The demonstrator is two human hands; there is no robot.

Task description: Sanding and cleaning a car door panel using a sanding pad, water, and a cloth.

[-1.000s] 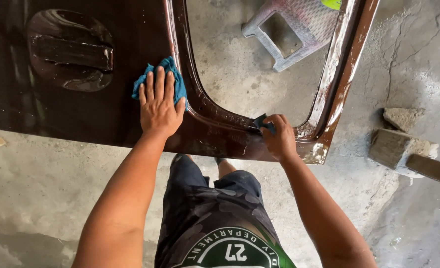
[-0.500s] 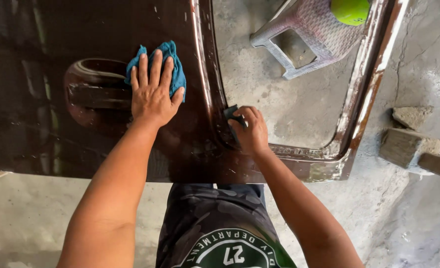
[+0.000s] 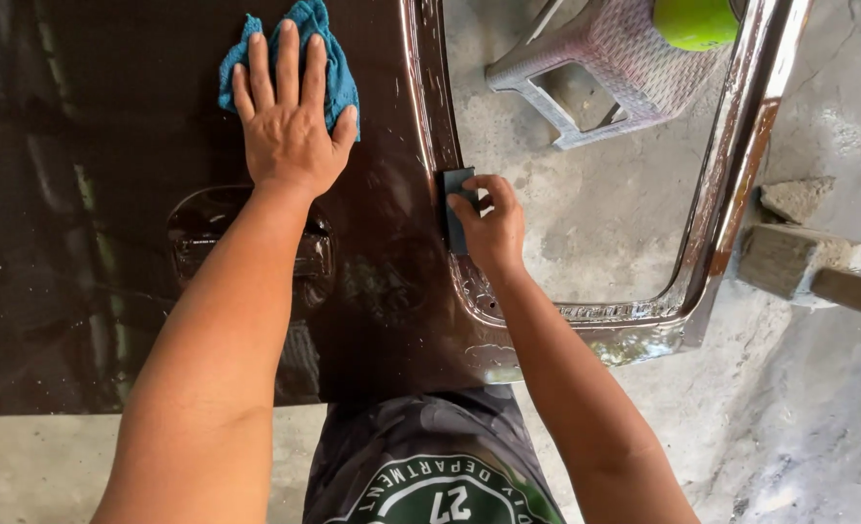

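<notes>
On the dark brown car door panel (image 3: 139, 291), my left hand (image 3: 290, 126) presses flat, fingers spread, on a blue cloth (image 3: 299, 49); my right hand (image 3: 488, 228) pinches a dark sanding block (image 3: 453, 209) against the window-frame edge, mid-sanding, so the next stroke likely needs steady pressure along that edge.

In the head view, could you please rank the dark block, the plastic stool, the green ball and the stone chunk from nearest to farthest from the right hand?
From the right hand:
1. Dark block, held in its fingers.
2. Plastic stool, above, through the door's window opening.
3. Green ball, on the stool.
4. Stone chunk, far right on the floor.

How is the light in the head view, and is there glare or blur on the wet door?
Head view: soft daylight, sharp focus, no motion blur; the wet brown car door shows streaky reflections; bright glare on the window frame edge; wide-angle bending at the borders; left hand on the blue cloth, right hand on the dark sanding block.
</notes>
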